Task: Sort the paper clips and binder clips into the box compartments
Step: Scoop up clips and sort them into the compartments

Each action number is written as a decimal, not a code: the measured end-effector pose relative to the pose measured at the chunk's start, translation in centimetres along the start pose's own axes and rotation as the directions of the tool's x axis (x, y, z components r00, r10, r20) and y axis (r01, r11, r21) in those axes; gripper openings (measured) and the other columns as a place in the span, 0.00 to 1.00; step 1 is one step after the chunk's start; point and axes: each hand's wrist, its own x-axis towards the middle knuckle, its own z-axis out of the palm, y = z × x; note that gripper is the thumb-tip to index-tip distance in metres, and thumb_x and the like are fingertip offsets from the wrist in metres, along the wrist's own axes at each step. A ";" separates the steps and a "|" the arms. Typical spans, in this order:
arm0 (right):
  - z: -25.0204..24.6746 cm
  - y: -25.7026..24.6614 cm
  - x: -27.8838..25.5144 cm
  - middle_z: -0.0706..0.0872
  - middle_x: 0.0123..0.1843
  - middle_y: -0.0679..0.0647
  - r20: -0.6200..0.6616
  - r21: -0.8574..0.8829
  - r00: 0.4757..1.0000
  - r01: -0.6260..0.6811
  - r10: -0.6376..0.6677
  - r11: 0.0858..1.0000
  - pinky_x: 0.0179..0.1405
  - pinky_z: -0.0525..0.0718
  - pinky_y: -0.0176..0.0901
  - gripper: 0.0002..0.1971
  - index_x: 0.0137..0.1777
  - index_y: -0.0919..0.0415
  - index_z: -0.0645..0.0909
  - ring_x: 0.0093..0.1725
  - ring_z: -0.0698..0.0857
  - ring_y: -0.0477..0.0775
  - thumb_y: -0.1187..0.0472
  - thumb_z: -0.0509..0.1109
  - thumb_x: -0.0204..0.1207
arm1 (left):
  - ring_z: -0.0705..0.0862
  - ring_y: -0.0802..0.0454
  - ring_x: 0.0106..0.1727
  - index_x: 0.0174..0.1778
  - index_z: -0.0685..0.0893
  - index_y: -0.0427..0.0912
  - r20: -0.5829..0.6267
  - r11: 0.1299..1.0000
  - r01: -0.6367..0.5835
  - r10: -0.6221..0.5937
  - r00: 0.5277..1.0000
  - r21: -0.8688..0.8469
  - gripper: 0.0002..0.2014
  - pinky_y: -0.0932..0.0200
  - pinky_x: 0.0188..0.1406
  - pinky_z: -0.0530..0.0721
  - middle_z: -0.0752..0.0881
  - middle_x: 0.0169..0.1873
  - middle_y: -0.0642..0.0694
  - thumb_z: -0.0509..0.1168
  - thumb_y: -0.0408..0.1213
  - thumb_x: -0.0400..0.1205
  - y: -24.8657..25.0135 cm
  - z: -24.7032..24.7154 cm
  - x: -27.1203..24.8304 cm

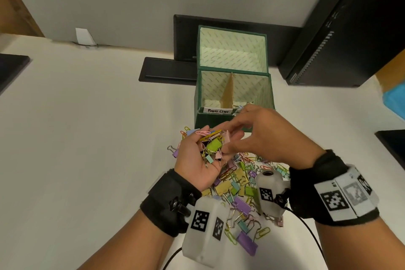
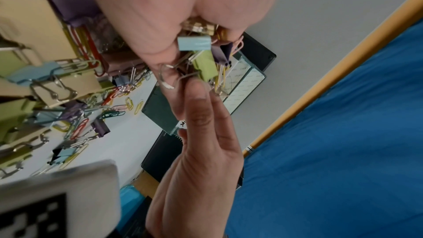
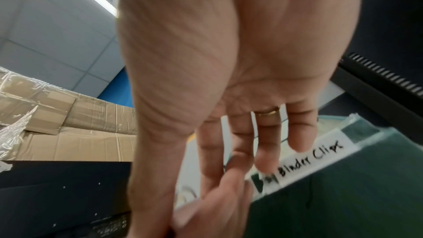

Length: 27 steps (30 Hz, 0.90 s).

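Note:
A green box [image 1: 219, 121] stands open, split by a cardboard divider [image 1: 229, 87]. Its left compartment carries a "Paper Clips" label [image 1: 219, 111] and its right one a "Binder Clips" label [image 3: 309, 160]. My left hand [image 1: 215, 138] is palm up in front of the box, cupped round a bunch of clips [image 1: 213, 146] [image 2: 203, 64], both binder and paper clips. My right hand [image 1: 236, 138] [image 3: 251, 142] reaches over it with straight fingers [image 2: 199, 108] touching that bunch. A pile of coloured clips [image 1: 241, 193] lies on the white table under both wrists.
A black monitor base [image 1: 166, 69] sits left of the box and a black computer tower [image 1: 339, 28] at the back right. A blue item [image 1: 394, 101] and dark objects [image 1: 11, 68] [image 1: 392, 144] lie at the table's edges. The wall runs right behind the box.

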 end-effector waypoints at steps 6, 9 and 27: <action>-1.9 0.3 -0.5 0.89 0.41 0.36 -0.023 -0.071 0.998 -0.055 0.054 0.996 0.40 0.83 0.30 0.19 0.47 0.44 0.89 0.44 0.85 0.31 0.38 0.82 0.59 | 0.87 0.31 0.57 0.57 0.85 0.25 -0.037 0.999 -0.031 0.030 0.999 -0.015 0.23 0.37 0.52 0.87 0.86 0.58 0.26 0.52 0.40 0.87 0.1 0.1 -0.1; -3.0 0.7 -0.8 0.89 0.39 0.35 -0.056 -0.030 0.997 -0.057 0.055 0.998 0.36 0.79 0.22 0.19 0.47 0.44 0.89 0.42 0.85 0.29 0.39 0.81 0.58 | 0.89 0.31 0.53 0.55 0.85 0.24 -0.026 0.998 -0.032 0.030 0.999 -0.048 0.22 0.37 0.46 0.89 0.87 0.56 0.26 0.53 0.40 0.87 0.0 0.2 -0.1; -0.5 2.0 -0.2 0.87 0.39 0.42 -0.314 0.067 0.944 -0.086 0.103 0.994 0.36 0.78 0.36 0.11 0.42 0.48 0.87 0.39 0.83 0.42 0.41 0.74 0.72 | 0.90 0.33 0.48 0.53 0.87 0.23 -0.069 0.994 -0.060 0.054 0.996 -0.087 0.23 0.40 0.48 0.88 0.88 0.53 0.27 0.53 0.40 0.87 0.4 0.3 -0.3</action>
